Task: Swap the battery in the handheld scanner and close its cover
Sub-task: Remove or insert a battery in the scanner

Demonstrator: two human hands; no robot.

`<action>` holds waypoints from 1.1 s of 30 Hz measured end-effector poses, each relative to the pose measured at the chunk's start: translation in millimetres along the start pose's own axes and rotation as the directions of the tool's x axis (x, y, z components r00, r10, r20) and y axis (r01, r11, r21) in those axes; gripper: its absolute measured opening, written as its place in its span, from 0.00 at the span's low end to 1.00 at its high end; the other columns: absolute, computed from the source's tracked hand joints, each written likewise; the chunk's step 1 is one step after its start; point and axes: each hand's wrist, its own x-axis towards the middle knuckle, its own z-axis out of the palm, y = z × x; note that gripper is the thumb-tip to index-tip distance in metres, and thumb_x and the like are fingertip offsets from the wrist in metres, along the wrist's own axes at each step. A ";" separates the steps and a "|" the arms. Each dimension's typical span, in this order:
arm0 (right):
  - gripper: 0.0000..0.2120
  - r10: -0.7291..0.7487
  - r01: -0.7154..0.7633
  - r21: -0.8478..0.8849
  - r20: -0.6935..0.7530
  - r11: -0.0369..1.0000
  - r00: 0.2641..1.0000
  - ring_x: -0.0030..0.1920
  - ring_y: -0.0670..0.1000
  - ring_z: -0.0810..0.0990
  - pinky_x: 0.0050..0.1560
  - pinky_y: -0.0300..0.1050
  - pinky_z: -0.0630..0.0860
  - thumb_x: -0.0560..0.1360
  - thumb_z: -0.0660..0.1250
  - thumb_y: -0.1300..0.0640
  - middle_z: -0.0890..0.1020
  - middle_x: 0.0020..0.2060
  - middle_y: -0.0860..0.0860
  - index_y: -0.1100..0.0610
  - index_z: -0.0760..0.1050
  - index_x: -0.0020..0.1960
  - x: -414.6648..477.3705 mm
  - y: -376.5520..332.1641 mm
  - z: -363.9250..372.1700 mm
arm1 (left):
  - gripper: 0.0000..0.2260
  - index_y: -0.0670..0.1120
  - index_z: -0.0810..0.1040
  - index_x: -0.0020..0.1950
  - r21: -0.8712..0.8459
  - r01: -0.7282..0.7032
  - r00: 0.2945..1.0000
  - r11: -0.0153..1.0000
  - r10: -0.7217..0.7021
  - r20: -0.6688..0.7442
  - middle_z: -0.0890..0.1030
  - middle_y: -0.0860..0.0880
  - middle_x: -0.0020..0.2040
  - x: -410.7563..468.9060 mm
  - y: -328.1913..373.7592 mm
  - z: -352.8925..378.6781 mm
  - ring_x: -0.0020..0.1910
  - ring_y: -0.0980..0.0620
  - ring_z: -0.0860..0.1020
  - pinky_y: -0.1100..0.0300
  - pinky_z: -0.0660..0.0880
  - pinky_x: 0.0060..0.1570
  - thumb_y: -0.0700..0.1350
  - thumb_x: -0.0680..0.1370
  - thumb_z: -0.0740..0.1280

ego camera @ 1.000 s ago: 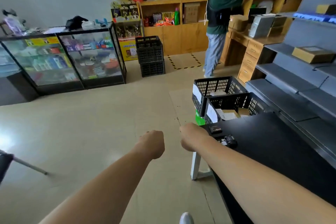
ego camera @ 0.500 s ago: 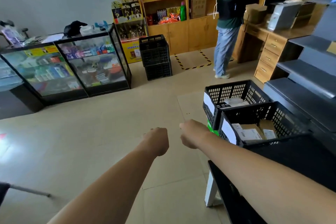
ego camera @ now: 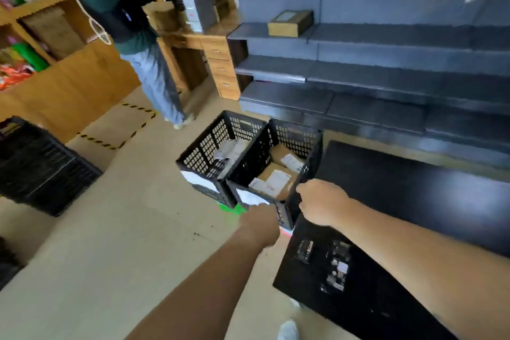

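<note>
A black handheld scanner lies on the near left corner of the black table, with a small dark battery beside it on its left. The frame is blurred, so details of both are unclear. My left hand is a closed fist over the floor, just left of the table corner. My right hand is a closed fist above the table's left edge, beyond the battery and scanner. Neither hand touches them and nothing shows in either fist.
Two black mesh crates holding parcels stand against the table's far left corner. Grey stepped shelves with a cardboard box rise behind. A person stands at wooden shelving at the back left. Stacked black crates sit on the left.
The view has swung right and down, bringing the table, scanner and battery into sight. Both fists stayed closed and now hover near the table's left corner.
</note>
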 end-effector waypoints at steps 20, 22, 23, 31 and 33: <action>0.11 0.549 -0.657 0.636 0.406 0.404 0.731 0.47 0.60 0.79 0.40 0.42 0.66 0.75 0.62 0.61 0.75 0.36 0.52 0.56 0.68 0.35 8.2 13.4 192.1 | 0.14 0.41 0.79 0.54 -0.558 0.050 0.983 0.828 0.059 0.175 0.78 0.39 0.50 68.2 31.7 142.5 0.49 0.38 0.77 0.52 0.72 0.49 0.31 0.74 0.58; 0.05 0.588 -0.693 0.635 0.430 0.343 0.685 0.53 0.60 0.80 0.42 0.42 0.69 0.76 0.65 0.59 0.81 0.49 0.57 0.61 0.76 0.48 17.2 12.5 196.3 | 0.15 0.39 0.76 0.61 -0.504 0.029 0.982 0.863 0.069 0.176 0.74 0.38 0.56 70.0 30.0 153.8 0.52 0.39 0.76 0.54 0.70 0.53 0.32 0.77 0.58; 0.09 0.613 -0.718 0.625 0.447 0.306 0.651 0.55 0.60 0.80 0.42 0.43 0.71 0.76 0.65 0.59 0.82 0.52 0.58 0.62 0.77 0.53 20.9 11.9 198.9 | 0.15 0.38 0.76 0.61 -0.510 0.025 0.982 0.860 0.075 0.176 0.74 0.37 0.56 70.6 30.7 157.4 0.51 0.40 0.75 0.56 0.70 0.52 0.32 0.77 0.58; 0.10 0.658 -0.753 0.641 0.504 0.150 0.559 0.46 0.58 0.80 0.37 0.42 0.68 0.74 0.66 0.58 0.82 0.47 0.59 0.64 0.78 0.51 32.1 -3.1 212.5 | 0.07 0.35 0.77 0.48 -0.525 -0.034 0.975 0.850 0.143 0.168 0.73 0.35 0.45 72.6 33.1 164.2 0.41 0.40 0.71 0.55 0.63 0.38 0.33 0.74 0.61; 0.06 0.691 -0.748 0.655 0.491 0.108 0.530 0.39 0.56 0.75 0.29 0.42 0.63 0.74 0.66 0.59 0.79 0.40 0.59 0.62 0.76 0.42 32.6 -5.3 216.1 | 0.06 0.37 0.73 0.39 -0.580 0.014 0.979 0.815 0.107 0.174 0.72 0.35 0.39 76.2 32.6 166.7 0.38 0.33 0.72 0.49 0.63 0.34 0.31 0.74 0.59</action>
